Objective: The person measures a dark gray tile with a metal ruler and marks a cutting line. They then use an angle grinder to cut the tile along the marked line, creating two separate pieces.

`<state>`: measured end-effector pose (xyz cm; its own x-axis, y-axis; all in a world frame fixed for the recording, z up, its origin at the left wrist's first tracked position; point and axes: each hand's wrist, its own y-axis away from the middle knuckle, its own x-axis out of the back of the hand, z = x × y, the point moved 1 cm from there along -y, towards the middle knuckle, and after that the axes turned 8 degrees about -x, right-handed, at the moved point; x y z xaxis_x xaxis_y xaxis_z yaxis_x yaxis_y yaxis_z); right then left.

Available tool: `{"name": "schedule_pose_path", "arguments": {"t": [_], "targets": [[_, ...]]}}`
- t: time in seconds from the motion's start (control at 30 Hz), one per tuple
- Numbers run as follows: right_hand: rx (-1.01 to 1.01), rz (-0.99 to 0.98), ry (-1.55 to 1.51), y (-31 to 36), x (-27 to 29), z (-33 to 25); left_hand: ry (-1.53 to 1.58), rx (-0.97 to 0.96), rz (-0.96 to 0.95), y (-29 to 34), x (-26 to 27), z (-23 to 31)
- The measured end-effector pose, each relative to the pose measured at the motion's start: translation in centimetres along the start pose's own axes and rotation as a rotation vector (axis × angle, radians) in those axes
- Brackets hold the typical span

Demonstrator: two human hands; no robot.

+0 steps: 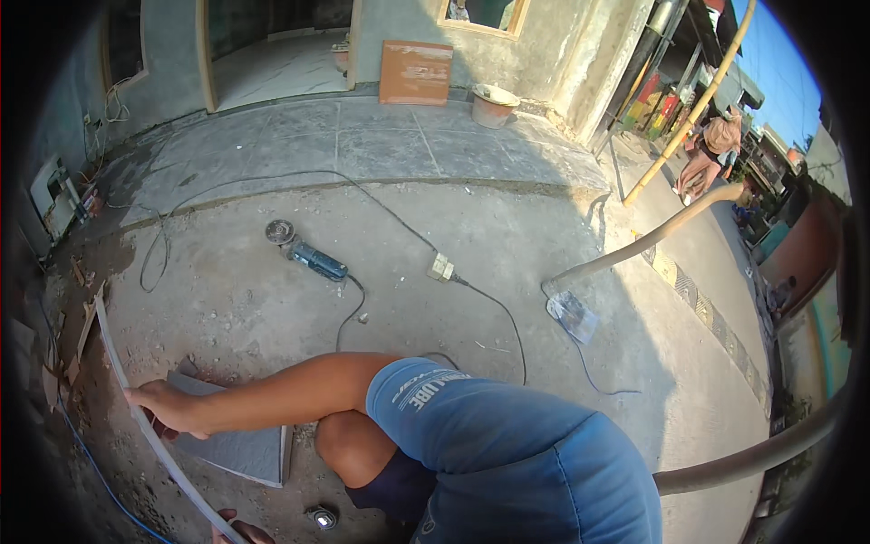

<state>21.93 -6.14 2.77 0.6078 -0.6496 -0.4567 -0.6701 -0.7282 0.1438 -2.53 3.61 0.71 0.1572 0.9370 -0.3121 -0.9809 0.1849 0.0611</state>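
Gripping a long pale strip (163, 453) near the left side of the view with the right hand (172, 410), closing thumb and fingers about it partway along. Pinching the same strip farther down with the left hand (245, 531), setting fingers to either side of it, but running out of the picture there, so not showing the rest of the grasp. Stretching the bare right forearm (281, 390) out of a blue sleeve (426, 390) and across a grey slab (236, 446) on the ground, just beside the strip. Bending a knee (349, 446) below that arm, near a small round dark object (322, 518). Looking over rough concrete (426, 326) at a blue angle grinder (315, 259) with a dark cable (363, 295), beyond the forearm. Taking in also a pale connector block (441, 267), a plastic packet (573, 315) farther right and, up on the raised porch (272, 140), a brown panel (415, 72) against the wall (399, 23) near a bucket (495, 109)
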Motion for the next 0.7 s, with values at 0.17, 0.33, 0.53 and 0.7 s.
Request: {"name": "schedule_pose_path", "arguments": {"t": [0.17, 0.33, 0.53, 0.7], "targets": [[0.193, 0.083, 0.274, -0.3, -2.2, -1.8, -0.042, -0.030, 0.222, -1.2, 2.5, -2.0], [0.504, 0.356, 0.348, -1.3, -2.0, -1.9, -0.418, -0.131, 0.183, -2.7, 7.5, -5.0], [0.369, 0.286, 0.329, -1.3, -1.6, -1.8, -0.263, 0.252, 0.244, -3.0, 14.9, -8.7], [0.432, 0.367, 0.273, -1.7, 0.9, -2.1, -0.320, 0.170, 0.235, -3.2, 8.6, -6.2]]}}
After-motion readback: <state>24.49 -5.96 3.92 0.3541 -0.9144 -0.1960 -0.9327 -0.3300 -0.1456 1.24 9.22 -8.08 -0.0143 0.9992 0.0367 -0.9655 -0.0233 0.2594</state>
